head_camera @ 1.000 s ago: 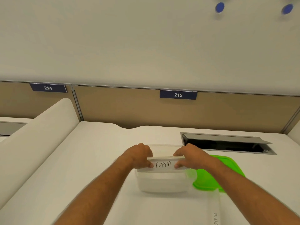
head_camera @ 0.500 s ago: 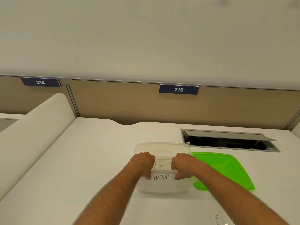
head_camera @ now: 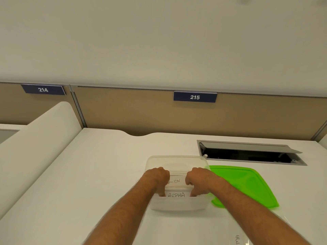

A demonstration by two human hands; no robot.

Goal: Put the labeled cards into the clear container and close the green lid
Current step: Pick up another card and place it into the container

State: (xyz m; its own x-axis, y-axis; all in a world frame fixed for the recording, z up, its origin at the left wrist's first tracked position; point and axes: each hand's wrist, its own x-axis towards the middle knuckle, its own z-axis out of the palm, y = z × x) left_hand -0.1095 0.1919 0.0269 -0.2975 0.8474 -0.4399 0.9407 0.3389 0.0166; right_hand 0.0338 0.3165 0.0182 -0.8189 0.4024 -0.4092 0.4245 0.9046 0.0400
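Cards stand inside the clear container at mid-desk, the front one pinched at its ends by the left hand and right hand. It may bend or spring out if pressed unevenly. The green lid lies beside, still off.

We see a white desk with an open cable hatch, tan partitions behind bearing number plates 214 and 215.

Two bare forearms, no sleeves, hairy
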